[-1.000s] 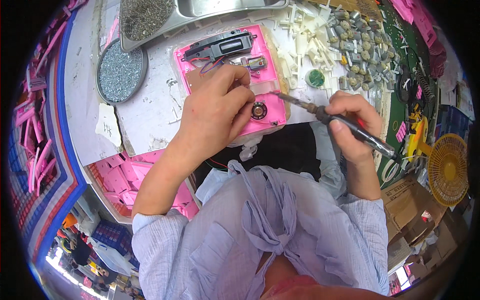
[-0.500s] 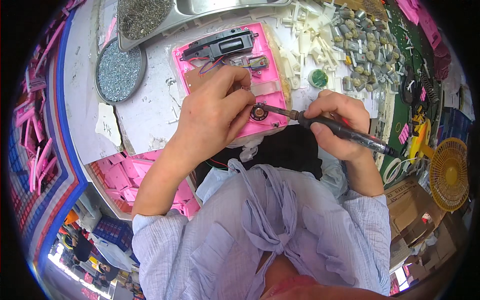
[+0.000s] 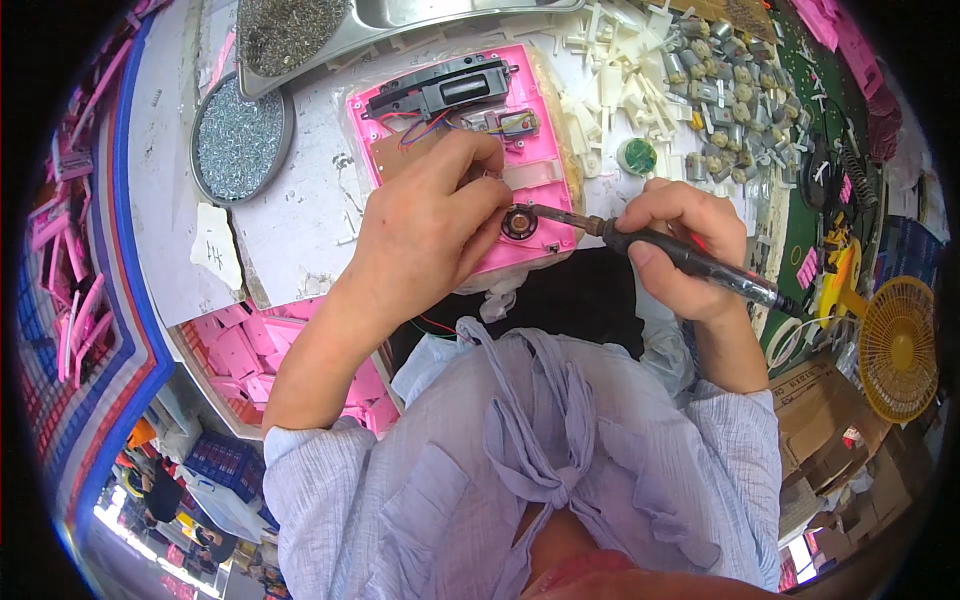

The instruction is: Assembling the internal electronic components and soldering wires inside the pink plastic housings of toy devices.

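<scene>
**Workroom surroundings, seen from above through a fisheye lens**

Centre: a white surface (image 3: 300, 235), scuffed with dark marks. Left: a sheet striped in blue, white and red (image 3: 110, 420) runs beside the surface, its edges bent by the lens. Lower left: blue crates (image 3: 222, 468) stand near a greyish floor (image 3: 165, 567); bright white light (image 3: 118, 533) falls beyond, with background people (image 3: 160, 498) too small to distinguish clearly. Right: a green worktop (image 3: 800, 45) adjoins the white one; below it, a yellow fan (image 3: 898, 345) with a round grille stands near cardboard boxes (image 3: 825, 405). Lower right: a bright patch (image 3: 800, 557), its source unclear.
</scene>
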Motion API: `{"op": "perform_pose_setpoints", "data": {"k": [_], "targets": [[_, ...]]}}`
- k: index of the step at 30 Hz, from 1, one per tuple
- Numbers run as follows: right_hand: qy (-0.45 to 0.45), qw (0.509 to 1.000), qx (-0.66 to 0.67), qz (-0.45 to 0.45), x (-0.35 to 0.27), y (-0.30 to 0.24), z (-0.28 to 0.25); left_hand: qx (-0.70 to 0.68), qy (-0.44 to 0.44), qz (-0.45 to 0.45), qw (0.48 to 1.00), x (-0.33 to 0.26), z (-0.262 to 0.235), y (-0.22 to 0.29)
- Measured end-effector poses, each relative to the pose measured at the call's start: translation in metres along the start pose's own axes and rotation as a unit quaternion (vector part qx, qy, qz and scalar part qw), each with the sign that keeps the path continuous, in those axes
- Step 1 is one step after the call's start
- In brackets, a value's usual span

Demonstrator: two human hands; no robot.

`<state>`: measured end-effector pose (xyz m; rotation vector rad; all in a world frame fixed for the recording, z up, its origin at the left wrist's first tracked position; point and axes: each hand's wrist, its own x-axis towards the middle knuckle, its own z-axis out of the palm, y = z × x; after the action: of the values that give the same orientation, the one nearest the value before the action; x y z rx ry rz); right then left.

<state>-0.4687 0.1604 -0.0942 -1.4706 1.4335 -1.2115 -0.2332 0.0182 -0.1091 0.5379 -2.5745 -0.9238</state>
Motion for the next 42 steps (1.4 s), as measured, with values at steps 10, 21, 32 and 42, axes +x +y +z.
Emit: {"op": "perform_pose_setpoints", "data": {"k": [10,21,32,42], "targets": [[0.003,0.998,-0.041,-0.040,0.004,-0.001,0.003,-0.003,0.001,-0.003,1.000,0.000,-0.001,0.002],[-0.001,0.997,-0.055,-0.058,0.007,-0.002,0.003,-0.009,0.020,-0.001,1.000,0.002,0.002,0.002],[0.045,0.998,-0.008,-0.051,-0.006,-0.002,-0.016,-0.016,0.015,0.002,1.000,0.001,0.002,0.001],[0.049,0.997,-0.012,-0.050,-0.008,-0.001,-0.019,-0.037,0.016,-0.003,0.999,0.001,0.000,0.000]]}}
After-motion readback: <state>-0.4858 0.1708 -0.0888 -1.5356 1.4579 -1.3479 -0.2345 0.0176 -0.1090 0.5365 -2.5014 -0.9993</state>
